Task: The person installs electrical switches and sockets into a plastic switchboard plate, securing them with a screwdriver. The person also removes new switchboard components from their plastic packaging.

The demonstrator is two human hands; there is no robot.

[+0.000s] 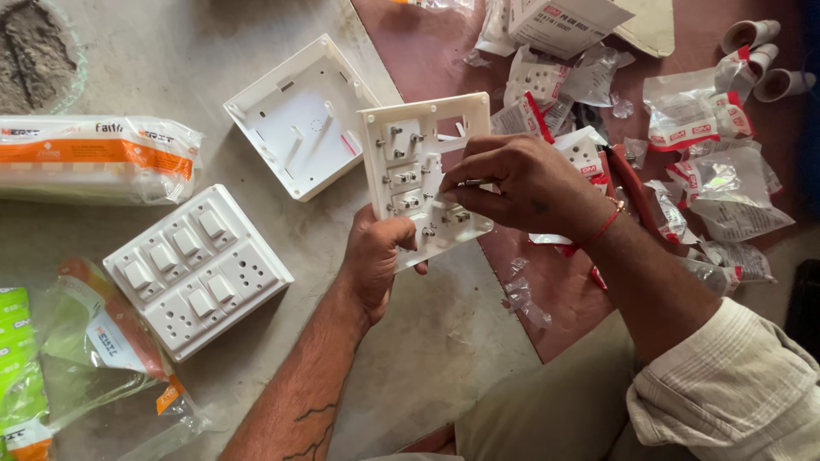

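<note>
I am holding a white switch plate (424, 175) upright, slightly tilted, its back side facing me. Metal screw terminals are showing on the fitted switch modules down its left half. One rectangular cutout at its upper right is standing open.

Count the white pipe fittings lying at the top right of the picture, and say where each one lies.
3. They lie together at the top right on the reddish surface: the top one, the middle one and the lowest. Wrappers nearby may hide more.
</note>
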